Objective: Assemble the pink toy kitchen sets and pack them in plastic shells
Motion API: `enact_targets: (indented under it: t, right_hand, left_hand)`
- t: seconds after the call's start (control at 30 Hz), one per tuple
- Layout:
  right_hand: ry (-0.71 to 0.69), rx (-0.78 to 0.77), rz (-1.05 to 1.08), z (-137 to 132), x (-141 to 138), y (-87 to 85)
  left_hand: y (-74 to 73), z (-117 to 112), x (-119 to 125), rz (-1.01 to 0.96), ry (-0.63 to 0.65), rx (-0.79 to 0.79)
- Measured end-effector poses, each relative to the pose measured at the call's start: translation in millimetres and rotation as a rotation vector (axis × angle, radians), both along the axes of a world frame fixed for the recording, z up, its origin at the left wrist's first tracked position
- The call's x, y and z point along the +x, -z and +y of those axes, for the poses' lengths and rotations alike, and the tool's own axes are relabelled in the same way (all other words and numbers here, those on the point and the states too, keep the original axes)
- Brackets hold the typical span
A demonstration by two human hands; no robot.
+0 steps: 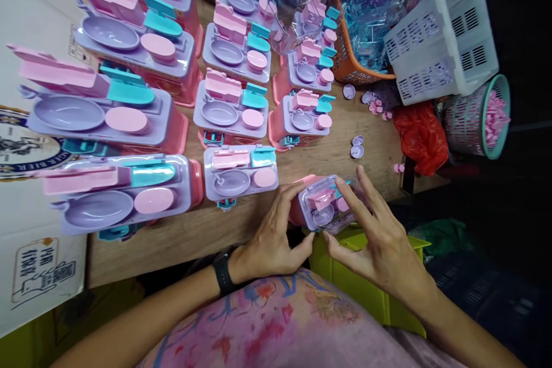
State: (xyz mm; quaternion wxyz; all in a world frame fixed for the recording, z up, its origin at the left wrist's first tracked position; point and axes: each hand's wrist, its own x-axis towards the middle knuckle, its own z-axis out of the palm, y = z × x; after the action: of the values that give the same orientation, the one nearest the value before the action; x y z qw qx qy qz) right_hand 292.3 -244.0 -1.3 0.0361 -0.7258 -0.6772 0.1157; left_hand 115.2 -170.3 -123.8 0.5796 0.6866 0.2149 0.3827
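A small toy kitchen (307,214) with a purple top, pink base and pink sink back is at the front edge of the wooden table. My left hand (273,241) holds its left side, thumb toward me and fingers behind. Over its top sits a clear plastic cover (350,219), which looks slightly tilted. My right hand (383,250) grips this cover from the right, with the thumb at the near edge and the fingers over the far side. Just left of my left hand stands another toy kitchen (232,182) without a cover.
Rows of similar toy kitchens (107,115) fill the table's left and middle. Tiny purple cups (357,151) lie at right. Behind are an orange basket (345,60) of clear plastic covers, a white basket (420,63), a red bag (420,135) and a green basket (468,121) of pink parts.
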Motion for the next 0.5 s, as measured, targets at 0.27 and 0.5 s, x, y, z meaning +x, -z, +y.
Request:
enact_targets:
  t: [0.27,0.5]
  right_hand:
    - [0.128,0.045,0.026,-20,-25,3.2]
    - [0.435,-0.173,0.65,7,22,-1.5]
  left_hand:
    - [-22.7,-5,23,0.047,0.021,-0.469]
    - [-18.4,-13,26,0.035,-0.042,-0.509]
